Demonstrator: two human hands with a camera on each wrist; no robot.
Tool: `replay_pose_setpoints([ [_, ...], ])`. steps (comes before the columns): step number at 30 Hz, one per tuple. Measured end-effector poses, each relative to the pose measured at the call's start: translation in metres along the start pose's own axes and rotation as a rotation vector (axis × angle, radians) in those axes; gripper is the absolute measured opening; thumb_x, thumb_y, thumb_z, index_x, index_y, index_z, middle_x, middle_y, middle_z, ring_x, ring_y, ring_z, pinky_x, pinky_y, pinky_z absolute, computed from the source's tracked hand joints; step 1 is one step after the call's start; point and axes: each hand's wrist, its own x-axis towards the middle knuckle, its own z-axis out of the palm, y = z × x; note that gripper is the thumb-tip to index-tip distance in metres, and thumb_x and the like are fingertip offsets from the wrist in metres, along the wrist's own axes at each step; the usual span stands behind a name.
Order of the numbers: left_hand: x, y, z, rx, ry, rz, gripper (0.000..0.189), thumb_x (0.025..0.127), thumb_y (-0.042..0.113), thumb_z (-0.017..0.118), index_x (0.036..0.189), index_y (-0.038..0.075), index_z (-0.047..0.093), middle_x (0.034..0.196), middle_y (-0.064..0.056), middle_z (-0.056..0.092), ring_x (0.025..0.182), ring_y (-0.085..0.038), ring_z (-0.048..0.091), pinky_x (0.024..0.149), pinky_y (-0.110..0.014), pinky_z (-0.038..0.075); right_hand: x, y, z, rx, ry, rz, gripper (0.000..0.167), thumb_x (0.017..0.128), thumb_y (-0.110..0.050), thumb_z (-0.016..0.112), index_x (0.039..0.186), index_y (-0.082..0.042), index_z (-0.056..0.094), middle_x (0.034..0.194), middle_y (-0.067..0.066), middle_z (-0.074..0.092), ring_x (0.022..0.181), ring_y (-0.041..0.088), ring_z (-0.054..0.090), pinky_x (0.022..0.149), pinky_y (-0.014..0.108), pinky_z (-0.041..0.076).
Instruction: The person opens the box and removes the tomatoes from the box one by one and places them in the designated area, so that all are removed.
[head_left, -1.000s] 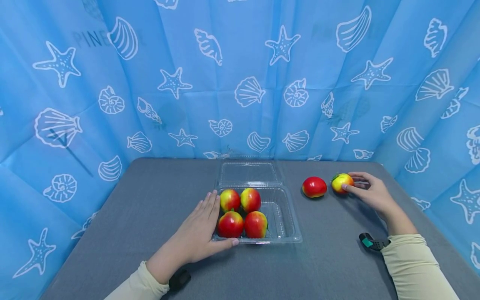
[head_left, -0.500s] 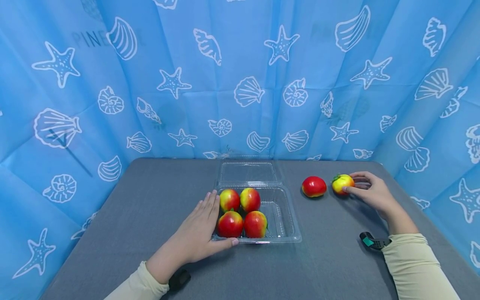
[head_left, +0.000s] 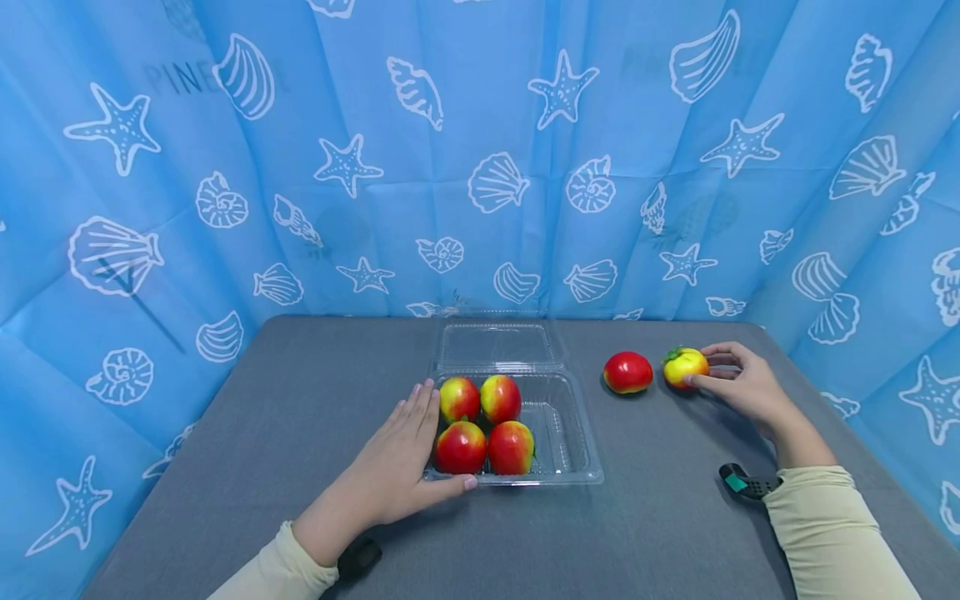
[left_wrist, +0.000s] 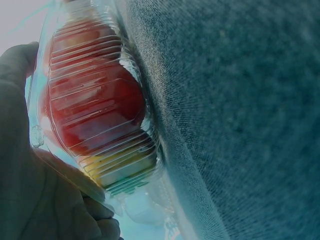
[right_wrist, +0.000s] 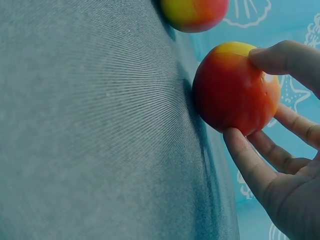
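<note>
A clear hinged plastic box (head_left: 561, 425), lid standing open at its back, holds several round red-and-yellow fruits (head_left: 461, 448) in its left part. My left hand (head_left: 390, 467) lies flat against the box's left side, fingers straight, thumb along the front rim; the left wrist view shows fruit (left_wrist: 95, 105) through the ribbed wall. At the right, my right hand (head_left: 742, 385) holds a yellow-and-red fruit (head_left: 684, 367) with green leaves at its stem, between thumb and fingers. The right wrist view shows that held fruit (right_wrist: 235, 90) touching or very near the cloth.
Another red fruit (head_left: 628, 372) lies between the box and my right hand. The open lid (head_left: 497, 346) reaches to the back edge of the grey cloth-covered table (head_left: 315, 400). A blue shell-patterned curtain (head_left: 450, 167) hangs behind and at both sides.
The fruit in my right hand has turned slightly, bringing its green leaves and more yellow into sight. My left hand and the box have not moved.
</note>
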Motion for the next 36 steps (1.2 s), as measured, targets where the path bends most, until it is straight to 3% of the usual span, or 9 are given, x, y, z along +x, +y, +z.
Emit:
replay_pose_setpoints([
  [10,0.001,-0.001,0.001,-0.003,-0.003,0.004,0.125,0.085,0.094,0.047,0.172,0.012,0.009,0.181,-0.007,0.004,0.168,-0.03,0.007,0.133,-0.054,0.02,0.002,0.001,-0.002,-0.009,-0.039,-0.016,0.076,0.106,-0.035,0.067,0.162,0.003,0.032,0.154,0.039,0.04,0.135,0.056,0.05,0.078,0.011,0.047],
  [23,0.0,-0.002,0.002,0.0,0.008,0.011,0.125,0.085,0.094,0.047,0.172,0.012,0.01,0.181,-0.007,0.004,0.168,-0.029,0.008,0.133,-0.054,0.021,0.002,0.001,0.002,-0.022,-0.033,-0.008,0.077,0.103,-0.037,0.072,0.157,0.003,0.036,0.152,0.038,0.042,0.131,0.053,0.053,0.078,0.015,0.049],
  [36,0.001,-0.002,0.004,0.005,0.009,0.01,0.125,0.085,0.094,0.047,0.172,0.012,0.011,0.181,-0.007,0.004,0.168,-0.029,0.008,0.133,-0.054,0.021,0.003,-0.005,0.013,-0.069,0.001,0.021,0.084,0.097,-0.038,0.079,0.15,0.008,0.034,0.147,0.039,0.044,0.13,0.054,0.049,0.093,0.048,0.053],
])
